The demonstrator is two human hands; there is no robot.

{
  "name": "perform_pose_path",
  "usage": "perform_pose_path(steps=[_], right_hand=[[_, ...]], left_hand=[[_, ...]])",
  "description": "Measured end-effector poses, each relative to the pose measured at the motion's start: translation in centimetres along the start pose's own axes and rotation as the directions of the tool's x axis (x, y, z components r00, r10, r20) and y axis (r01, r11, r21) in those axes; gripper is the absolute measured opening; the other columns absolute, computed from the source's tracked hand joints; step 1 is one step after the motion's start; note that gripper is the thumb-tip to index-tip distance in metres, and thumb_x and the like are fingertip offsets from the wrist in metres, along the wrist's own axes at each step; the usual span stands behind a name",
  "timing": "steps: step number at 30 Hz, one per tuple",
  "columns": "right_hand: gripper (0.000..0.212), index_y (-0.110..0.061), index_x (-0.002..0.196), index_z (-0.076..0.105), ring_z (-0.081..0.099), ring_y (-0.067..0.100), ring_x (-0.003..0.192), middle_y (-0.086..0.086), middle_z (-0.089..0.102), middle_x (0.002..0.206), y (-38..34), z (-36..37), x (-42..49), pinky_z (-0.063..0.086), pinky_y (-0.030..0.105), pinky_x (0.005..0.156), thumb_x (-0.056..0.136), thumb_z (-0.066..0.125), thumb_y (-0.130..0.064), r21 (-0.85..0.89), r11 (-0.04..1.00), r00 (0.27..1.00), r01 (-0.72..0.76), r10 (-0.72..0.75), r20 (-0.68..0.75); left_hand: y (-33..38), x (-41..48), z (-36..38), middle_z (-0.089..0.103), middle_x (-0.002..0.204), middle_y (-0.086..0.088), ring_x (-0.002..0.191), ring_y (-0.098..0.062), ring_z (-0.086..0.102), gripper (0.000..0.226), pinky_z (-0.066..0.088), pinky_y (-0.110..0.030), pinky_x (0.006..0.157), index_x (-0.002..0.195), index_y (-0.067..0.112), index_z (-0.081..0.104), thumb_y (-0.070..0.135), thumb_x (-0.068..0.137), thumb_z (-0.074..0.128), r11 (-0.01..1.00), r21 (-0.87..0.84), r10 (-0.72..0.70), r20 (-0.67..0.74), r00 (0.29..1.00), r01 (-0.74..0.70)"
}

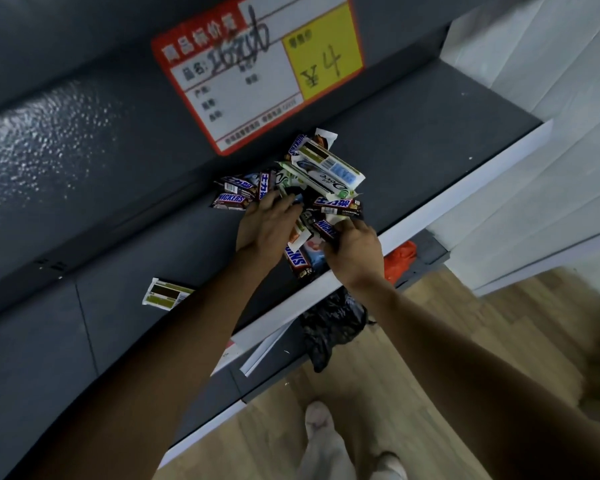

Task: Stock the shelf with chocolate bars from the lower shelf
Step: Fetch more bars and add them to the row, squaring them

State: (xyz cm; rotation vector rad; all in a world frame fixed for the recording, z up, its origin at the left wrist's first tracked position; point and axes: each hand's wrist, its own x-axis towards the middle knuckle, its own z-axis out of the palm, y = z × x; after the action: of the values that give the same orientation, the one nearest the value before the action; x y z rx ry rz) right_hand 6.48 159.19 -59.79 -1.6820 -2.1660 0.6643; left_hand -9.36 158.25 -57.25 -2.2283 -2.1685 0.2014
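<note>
Left hand (264, 223) touches piled chocolate bars (326, 173); right hand (355, 252) grips one.

a red and yellow price sign (253, 81) hangs on a dark grey metal panel (66, 133). right of the sign are white wall panels (568, 81), below it wood floor (499, 306).

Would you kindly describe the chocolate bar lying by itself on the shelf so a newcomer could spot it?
Find the dark grey shelf under the red and yellow price tag. Left of the pile of bars lies a white-wrapped bar with olive-brown stripes, the only one lying alone.
</note>
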Motion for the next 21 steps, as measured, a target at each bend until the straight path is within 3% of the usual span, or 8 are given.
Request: perform_pose_path(steps=[3,5,8,10,15,21], right_hand=[[0.034,-0.007,0.112,0.060,0.050,0.029,0.101,0.012,0.059,0.107,-0.1,-0.3,-0.4,0.042,0.034,0.085,0.085,0.059,-0.026,0.066,0.998,0.999,-0.004,0.007,-0.038],[0.033,-0.005,0.111,0.060,0.050,0.031,0.100,0.014,0.058,0.104,-0.3,-0.9,-0.8,0.041,0.034,0.082,0.083,0.060,-0.022,0.107,0.994,0.997,-0.007,0.015,-0.073],[0.034,-0.003,0.113,0.059,0.049,0.030,0.098,0.015,0.055,0.101,-0.8,-2.3,-1.5,0.039,0.033,0.081,0.080,0.061,-0.015,0.153,0.988,0.992,0.020,-0.001,-0.123],[0.033,-0.005,0.112,0.059,0.049,0.028,0.097,0.012,0.055,0.100,-0.9,-3.3,-2.2,0.037,0.030,0.080,0.081,0.063,-0.016,0.161,0.985,0.987,0.057,-0.031,-0.161],[0.034,-0.009,0.111,0.059,0.051,0.024,0.094,0.008,0.055,0.099,-0.6,-6.3,-3.8,0.038,0.027,0.074,0.081,0.067,-0.020,0.169,0.977,0.974,0.127,-0.091,-0.207],[0.034,-0.012,0.112,0.061,0.056,0.022,0.088,0.006,0.057,0.101,-1.6,-12.8,-6.4,0.044,0.028,0.072,0.080,0.066,-0.020,0.258,0.927,0.937,0.271,-0.192,-0.292]], left_hand=[[-0.5,-0.3,0.1,0.031,0.151,-0.001,0.141,-0.025,0.018,0.054,0.030,-0.044,0.105,0.140,0.019,0.037,0.012,0.088,0.053,0.998,0.047,0.032,-0.040,0.999,-0.031],[-0.6,-0.5,0.0,0.044,0.143,-0.003,0.137,-0.027,0.029,0.051,0.034,-0.044,0.101,0.132,0.016,0.048,0.011,0.082,0.061,0.995,0.083,0.060,-0.084,0.995,-0.053],[-0.5,-1.1,-0.4,0.068,0.107,-0.004,0.112,-0.029,0.055,0.039,0.046,-0.039,0.087,0.100,0.012,0.066,0.010,0.063,0.077,0.989,0.087,0.129,-0.173,0.976,-0.115],[-0.1,-1.6,-1.0,0.070,0.093,-0.005,0.103,-0.029,0.060,0.033,0.049,-0.037,0.082,0.089,0.010,0.067,0.007,0.058,0.079,0.986,0.073,0.161,-0.248,0.955,-0.148],[1.8,-3.6,-4.2,0.070,0.087,-0.006,0.097,-0.026,0.064,0.024,0.051,-0.036,0.077,0.081,0.010,0.066,0.008,0.061,0.079,0.994,0.021,0.107,-0.399,0.911,-0.108],[5.5,-7.8,-10.1,0.066,0.081,-0.018,0.076,-0.036,0.066,0.049,0.054,-0.033,0.059,0.084,-0.002,0.060,0.007,0.044,0.086,0.981,-0.185,-0.012,-0.369,0.929,-0.061]])
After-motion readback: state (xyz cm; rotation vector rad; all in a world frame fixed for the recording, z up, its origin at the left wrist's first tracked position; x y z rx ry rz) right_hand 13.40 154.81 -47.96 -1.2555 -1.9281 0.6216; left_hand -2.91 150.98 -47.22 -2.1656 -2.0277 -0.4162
